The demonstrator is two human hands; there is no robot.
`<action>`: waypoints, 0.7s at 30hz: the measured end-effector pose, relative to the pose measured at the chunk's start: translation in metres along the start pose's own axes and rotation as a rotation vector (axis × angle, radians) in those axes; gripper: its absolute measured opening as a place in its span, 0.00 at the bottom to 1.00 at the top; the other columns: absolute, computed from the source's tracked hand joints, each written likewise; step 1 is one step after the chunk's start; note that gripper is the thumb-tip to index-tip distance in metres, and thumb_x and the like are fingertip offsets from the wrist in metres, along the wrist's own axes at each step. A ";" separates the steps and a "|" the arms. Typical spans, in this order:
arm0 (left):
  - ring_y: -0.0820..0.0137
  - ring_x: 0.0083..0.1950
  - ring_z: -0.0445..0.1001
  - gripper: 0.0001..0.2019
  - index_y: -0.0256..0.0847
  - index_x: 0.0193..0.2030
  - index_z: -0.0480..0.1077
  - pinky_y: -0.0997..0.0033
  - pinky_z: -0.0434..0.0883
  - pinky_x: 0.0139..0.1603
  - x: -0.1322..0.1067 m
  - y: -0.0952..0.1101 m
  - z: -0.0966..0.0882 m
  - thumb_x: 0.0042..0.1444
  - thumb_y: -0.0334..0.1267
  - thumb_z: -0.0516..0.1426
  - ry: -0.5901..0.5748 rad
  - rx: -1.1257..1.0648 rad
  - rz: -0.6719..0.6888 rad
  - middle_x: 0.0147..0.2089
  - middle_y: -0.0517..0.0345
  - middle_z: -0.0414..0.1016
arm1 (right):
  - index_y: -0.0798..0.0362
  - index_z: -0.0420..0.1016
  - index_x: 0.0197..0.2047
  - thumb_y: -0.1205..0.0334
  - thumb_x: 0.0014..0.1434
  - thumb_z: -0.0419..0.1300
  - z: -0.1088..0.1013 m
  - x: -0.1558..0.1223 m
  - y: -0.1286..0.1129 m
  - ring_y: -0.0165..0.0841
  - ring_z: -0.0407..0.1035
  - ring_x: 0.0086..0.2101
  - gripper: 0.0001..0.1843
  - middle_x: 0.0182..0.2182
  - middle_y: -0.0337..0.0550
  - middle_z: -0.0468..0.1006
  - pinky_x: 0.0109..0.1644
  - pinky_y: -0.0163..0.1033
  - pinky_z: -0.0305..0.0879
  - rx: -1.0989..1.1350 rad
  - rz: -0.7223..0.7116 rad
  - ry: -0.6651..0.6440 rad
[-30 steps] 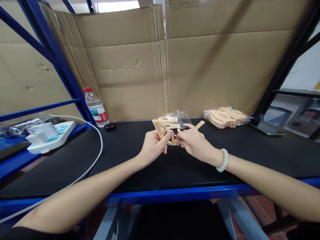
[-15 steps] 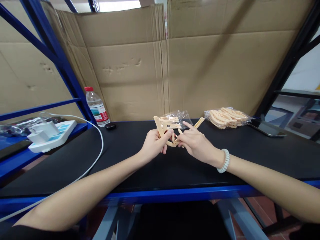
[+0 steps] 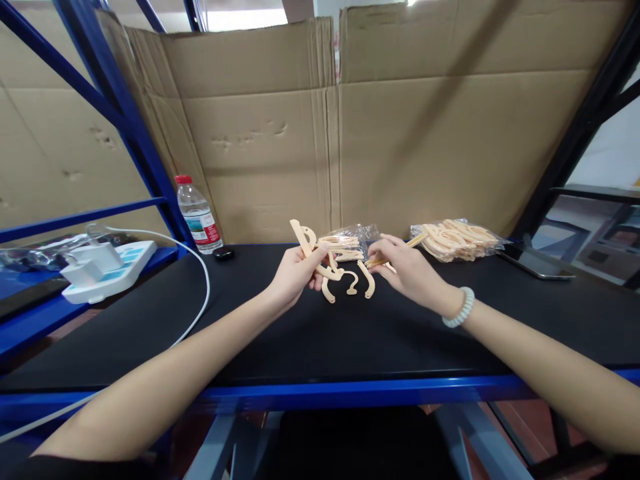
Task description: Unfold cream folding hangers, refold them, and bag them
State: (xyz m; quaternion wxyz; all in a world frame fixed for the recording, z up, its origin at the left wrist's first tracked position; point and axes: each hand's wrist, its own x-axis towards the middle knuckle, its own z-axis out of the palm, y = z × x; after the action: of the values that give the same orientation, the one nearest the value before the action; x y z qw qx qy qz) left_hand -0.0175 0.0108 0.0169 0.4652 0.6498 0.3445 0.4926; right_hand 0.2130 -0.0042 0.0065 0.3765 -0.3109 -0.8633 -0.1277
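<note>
My left hand (image 3: 293,275) is closed around beige folding-hanger parts (image 3: 301,235), with a flat strip and a rounded loop standing up above the thumb. Opposite it, my right hand (image 3: 410,275) pinches a slim beige hanger arm (image 3: 418,239) that sticks out to the right past the knuckles. Between the hands and just below them are a small hanger hook (image 3: 354,283) and two curved hanger arms, one at the right (image 3: 370,284) and one at the left (image 3: 327,292). Whether the left one touches the held parts is unclear. A clear bag of hanger parts (image 3: 345,241) lies behind.
A fuller bag of beige hangers (image 3: 457,240) lies at back right beside a phone-like slab (image 3: 537,260). At back left stand a red-capped water bottle (image 3: 200,223) and a small black object (image 3: 223,253). A white power strip (image 3: 110,275) trails a cable across the black table (image 3: 260,347).
My hands have drawn apart, the left shifting left and the right shifting right. The hook and curved arms between them now show clearly. The view has shifted slightly.
</note>
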 end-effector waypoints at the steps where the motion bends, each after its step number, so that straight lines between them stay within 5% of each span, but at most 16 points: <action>1: 0.83 0.13 0.62 0.17 0.32 0.28 0.72 0.84 0.53 0.11 0.002 -0.001 -0.002 0.58 0.46 0.57 0.005 -0.023 -0.007 0.24 0.54 0.73 | 0.52 0.68 0.42 0.71 0.61 0.53 -0.003 0.001 0.007 0.33 0.71 0.37 0.08 0.35 0.42 0.76 0.56 0.53 0.64 0.008 0.016 -0.049; 5: 0.84 0.14 0.61 0.16 0.32 0.29 0.73 0.84 0.53 0.11 0.006 -0.007 -0.005 0.57 0.45 0.58 0.034 -0.100 -0.045 0.26 0.52 0.74 | 0.52 0.72 0.39 0.67 0.64 0.52 -0.014 0.003 0.026 0.32 0.71 0.35 0.08 0.34 0.40 0.77 0.52 0.49 0.65 0.058 -0.018 -0.282; 10: 0.84 0.14 0.60 0.15 0.30 0.28 0.73 0.83 0.53 0.11 0.009 -0.006 -0.007 0.56 0.43 0.59 0.081 -0.158 -0.085 0.28 0.51 0.75 | 0.54 0.77 0.39 0.66 0.63 0.54 -0.019 0.001 0.021 0.29 0.72 0.33 0.09 0.33 0.41 0.78 0.41 0.37 0.68 0.214 -0.031 -0.463; 21: 0.85 0.15 0.60 0.16 0.29 0.29 0.74 0.84 0.53 0.11 0.008 -0.006 -0.006 0.56 0.44 0.59 0.064 -0.151 -0.088 0.31 0.47 0.76 | 0.53 0.79 0.40 0.73 0.61 0.54 -0.018 0.003 0.010 0.30 0.72 0.35 0.13 0.32 0.41 0.79 0.43 0.38 0.68 0.256 -0.070 -0.533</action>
State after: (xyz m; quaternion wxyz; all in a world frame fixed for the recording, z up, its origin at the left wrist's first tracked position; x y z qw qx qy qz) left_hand -0.0208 0.0215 0.0143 0.5225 0.5812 0.3493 0.5169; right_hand 0.2278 -0.0031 0.0208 0.1682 -0.2533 -0.9510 0.0555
